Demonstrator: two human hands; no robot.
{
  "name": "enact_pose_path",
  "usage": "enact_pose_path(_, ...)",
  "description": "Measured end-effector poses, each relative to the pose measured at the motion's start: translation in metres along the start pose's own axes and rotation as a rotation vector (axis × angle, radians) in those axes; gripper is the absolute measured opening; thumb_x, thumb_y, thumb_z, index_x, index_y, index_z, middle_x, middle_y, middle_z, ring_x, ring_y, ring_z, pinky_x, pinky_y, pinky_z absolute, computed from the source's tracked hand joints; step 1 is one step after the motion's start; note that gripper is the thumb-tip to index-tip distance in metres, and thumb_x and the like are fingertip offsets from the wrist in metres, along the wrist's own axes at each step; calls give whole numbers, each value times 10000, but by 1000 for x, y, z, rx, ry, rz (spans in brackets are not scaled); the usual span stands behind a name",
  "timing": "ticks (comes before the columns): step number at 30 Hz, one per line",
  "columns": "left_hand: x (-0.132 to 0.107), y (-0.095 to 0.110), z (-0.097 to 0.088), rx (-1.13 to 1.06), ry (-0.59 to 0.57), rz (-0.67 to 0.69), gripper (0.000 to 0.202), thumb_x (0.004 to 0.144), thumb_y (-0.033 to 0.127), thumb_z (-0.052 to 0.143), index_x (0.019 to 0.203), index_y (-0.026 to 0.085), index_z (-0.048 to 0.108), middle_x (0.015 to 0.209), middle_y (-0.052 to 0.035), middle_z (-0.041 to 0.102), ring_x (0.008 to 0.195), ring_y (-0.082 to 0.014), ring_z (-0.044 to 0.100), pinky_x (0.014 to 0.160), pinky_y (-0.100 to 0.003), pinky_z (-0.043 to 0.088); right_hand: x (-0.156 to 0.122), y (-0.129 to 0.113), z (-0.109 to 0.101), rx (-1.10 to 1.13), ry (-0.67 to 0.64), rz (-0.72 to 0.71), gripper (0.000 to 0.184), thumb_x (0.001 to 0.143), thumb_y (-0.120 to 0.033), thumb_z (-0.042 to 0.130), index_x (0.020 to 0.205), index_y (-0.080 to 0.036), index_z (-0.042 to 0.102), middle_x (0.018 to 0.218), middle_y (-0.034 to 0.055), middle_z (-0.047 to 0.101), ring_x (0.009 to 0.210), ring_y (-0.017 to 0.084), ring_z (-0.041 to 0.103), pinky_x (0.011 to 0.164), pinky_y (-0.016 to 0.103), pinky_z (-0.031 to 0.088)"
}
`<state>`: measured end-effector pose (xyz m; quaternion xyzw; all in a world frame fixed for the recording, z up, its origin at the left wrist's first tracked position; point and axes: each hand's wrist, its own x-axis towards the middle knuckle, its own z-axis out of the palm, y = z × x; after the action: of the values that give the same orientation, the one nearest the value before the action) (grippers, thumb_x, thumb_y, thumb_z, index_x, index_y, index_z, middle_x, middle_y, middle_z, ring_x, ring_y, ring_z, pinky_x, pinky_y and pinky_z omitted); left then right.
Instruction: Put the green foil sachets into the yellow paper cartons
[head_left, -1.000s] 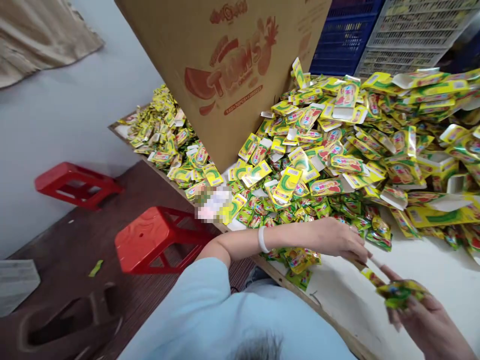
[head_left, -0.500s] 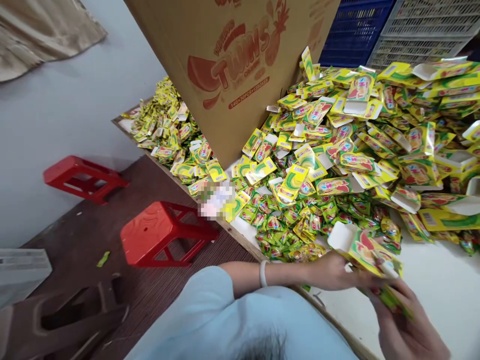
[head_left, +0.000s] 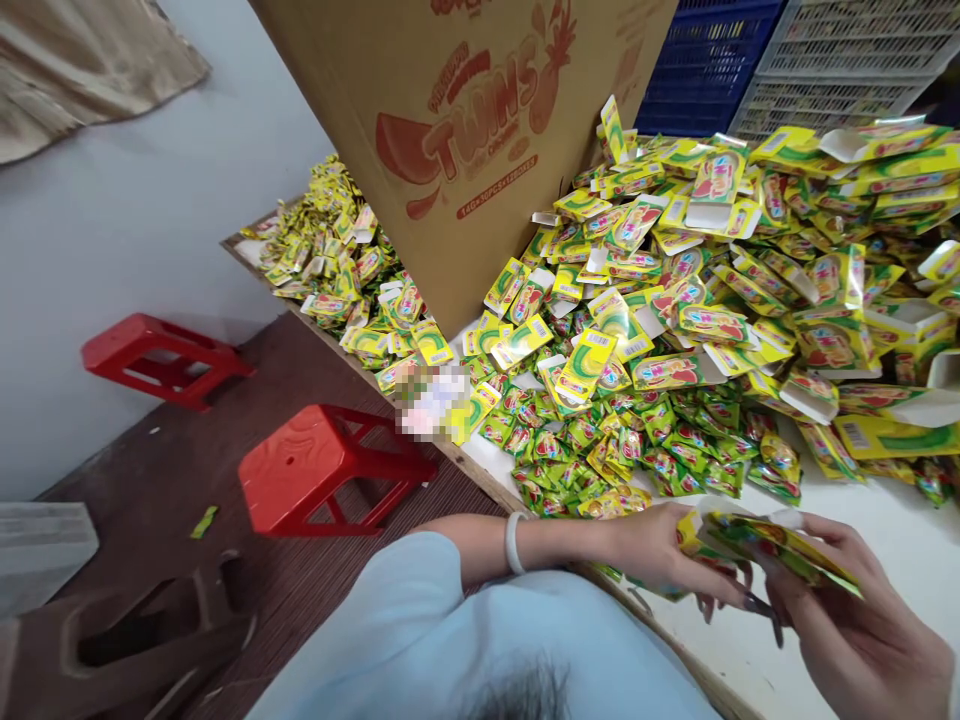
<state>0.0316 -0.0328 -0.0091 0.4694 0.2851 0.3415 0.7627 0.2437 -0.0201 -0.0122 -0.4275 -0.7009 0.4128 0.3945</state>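
Both my hands hold one yellow-green small carton (head_left: 772,545) low over the near edge of the white table (head_left: 885,560). My left hand (head_left: 660,555) grips its left end, where a white flap shows. At the carton's right side, my right hand (head_left: 855,620) has its fingers around and under it. Small green candy sachets (head_left: 600,455) lie heaped just beyond my left hand. Whether the carton holds sachets I cannot tell.
A big pile of flat yellow cartons (head_left: 750,280) covers the table's far part. A tall brown cardboard box (head_left: 480,130) stands behind it, with blue and white crates (head_left: 757,60) beyond. Two red stools (head_left: 315,470) stand on the dark floor at left.
One second ago my hands held sachets apart from each other. A carton then came up in my left hand, and now both hands have closed on it, tilted flatter.
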Motion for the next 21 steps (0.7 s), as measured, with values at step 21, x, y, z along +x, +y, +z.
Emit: enact_pose_path(21, -11, 17, 1, 640, -147, -294, 656, 680, 448, 822, 1232, 214, 556, 986, -15, 670, 884, -197, 638, 733, -265, 472, -9, -45, 5, -16, -578, 55, 293, 1018, -300, 418, 1027, -230, 702, 963, 83, 720, 784, 161, 690, 664, 228, 574)
